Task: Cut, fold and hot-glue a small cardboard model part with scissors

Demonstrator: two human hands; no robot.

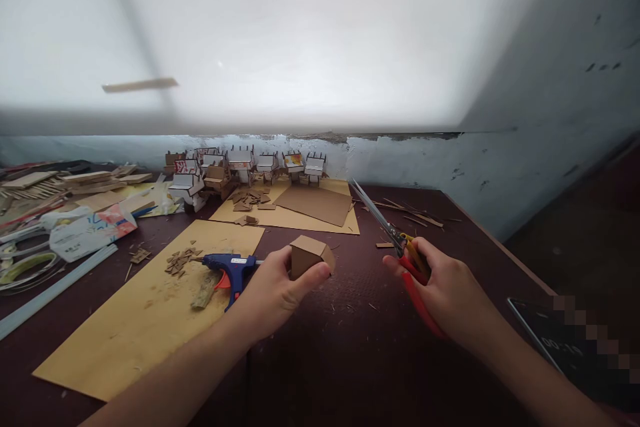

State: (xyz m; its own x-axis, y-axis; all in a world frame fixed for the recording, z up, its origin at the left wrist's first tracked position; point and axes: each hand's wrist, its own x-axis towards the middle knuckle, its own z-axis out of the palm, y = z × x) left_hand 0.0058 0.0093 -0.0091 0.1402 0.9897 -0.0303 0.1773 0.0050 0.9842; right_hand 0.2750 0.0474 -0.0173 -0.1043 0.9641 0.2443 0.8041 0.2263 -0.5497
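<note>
A small folded cardboard piece (307, 257), boxy with slanted faces, is gripped between the thumb and fingers of my left hand (280, 293). My right hand (447, 287) is closed around the red and yellow handles of long-bladed scissors (383, 213), whose tips point up and to the left. The blades look closed or nearly so, well apart from the cardboard. Just left of my left hand, a blue glue gun (233, 270) with an orange trigger lies on a tan board (145, 327). Small cardboard scraps (181, 260) are heaped by its nozzle.
Several little cardboard vehicle models (241, 163) line the wall at the back. Before them, a flat cardboard sheet (315, 203) rests on another tan board (295, 223). Tape rolls (30, 270) and wood strips (35, 180) crowd the left. A phone (545, 333) lies at the right.
</note>
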